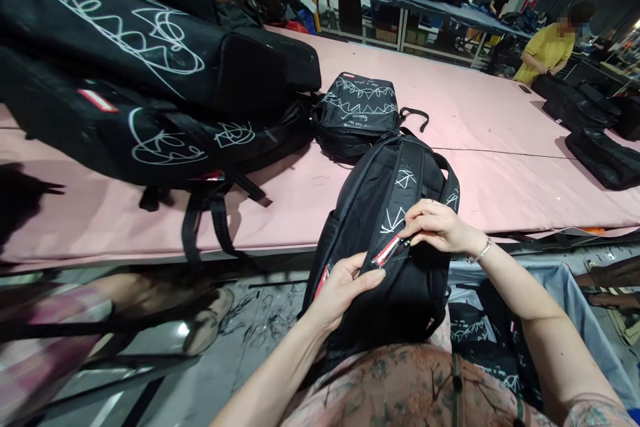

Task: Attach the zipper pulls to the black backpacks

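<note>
A black backpack (390,213) with white scribble marks leans from my lap against the front edge of the pink table (500,147). My left hand (345,287) grips the backpack's side, thumb pressed near a red and white label (387,250). My right hand (435,225), a silver bracelet on its wrist, pinches the same label and the zipper area from above. Both hands touch the bag.
A pile of black backpacks (150,80) fills the table's left. A smaller black bag (357,113) lies behind mine. A bin of more bags (480,340) stands at my right. A person in yellow (547,50) works far right beside flat black bags (600,153).
</note>
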